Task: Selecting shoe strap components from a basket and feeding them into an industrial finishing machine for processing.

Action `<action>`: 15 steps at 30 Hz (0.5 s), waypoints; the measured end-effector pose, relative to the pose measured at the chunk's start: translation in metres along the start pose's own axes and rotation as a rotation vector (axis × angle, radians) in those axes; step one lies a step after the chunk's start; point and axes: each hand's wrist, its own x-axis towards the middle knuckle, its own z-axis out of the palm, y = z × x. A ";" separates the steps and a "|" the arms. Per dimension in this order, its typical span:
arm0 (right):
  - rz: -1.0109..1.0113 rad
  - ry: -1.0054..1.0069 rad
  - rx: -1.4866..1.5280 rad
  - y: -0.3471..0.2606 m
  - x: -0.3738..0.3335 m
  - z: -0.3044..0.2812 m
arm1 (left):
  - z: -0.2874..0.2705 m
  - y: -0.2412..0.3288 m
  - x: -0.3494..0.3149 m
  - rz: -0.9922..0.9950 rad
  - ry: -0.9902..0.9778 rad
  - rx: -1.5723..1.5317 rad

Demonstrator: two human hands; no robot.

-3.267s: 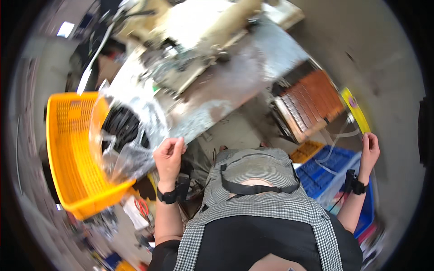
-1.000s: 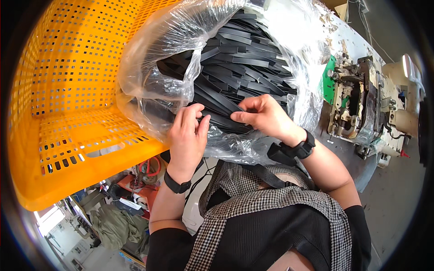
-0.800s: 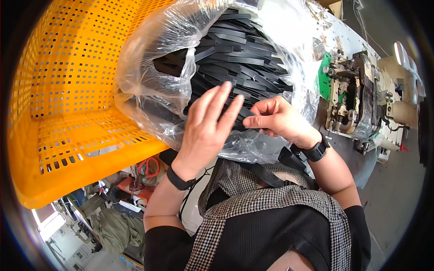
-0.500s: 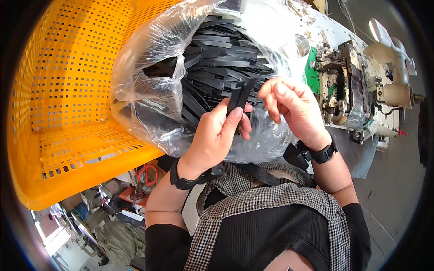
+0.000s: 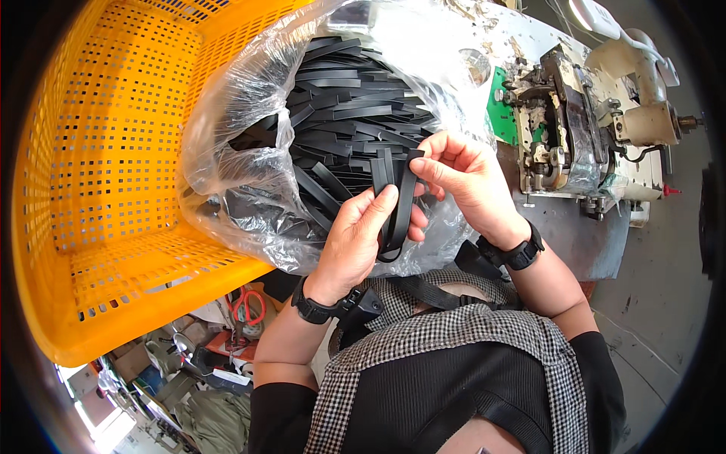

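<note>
A black strip is bent into a loop between my hands, its fold toward me. My left hand is closed on the strip, thumb on top and fingers behind it. With thumb and forefinger, my right hand pinches the strip's upper right end. Just beyond them a heap of similar black strips fills an open clear plastic bag. Whether the left hand holds one strip or more, I cannot tell.
A yellow perforated crate stands at the left, touching the bag. On the right is a machine with a green plate. Red-handled scissors lie among clutter at the lower left.
My right hand has moved in and taken hold of the strip's end. The strip now opens into a loop. The whole view has shifted slightly.
</note>
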 end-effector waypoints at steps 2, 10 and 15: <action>0.021 -0.021 0.007 0.002 -0.001 -0.005 | 0.000 0.000 0.000 0.021 0.011 0.057; 0.112 -0.047 -0.020 0.002 -0.005 -0.011 | 0.001 -0.007 0.001 0.080 -0.001 0.151; 0.118 -0.080 0.037 0.010 -0.004 -0.015 | 0.003 -0.009 0.004 0.117 0.046 0.206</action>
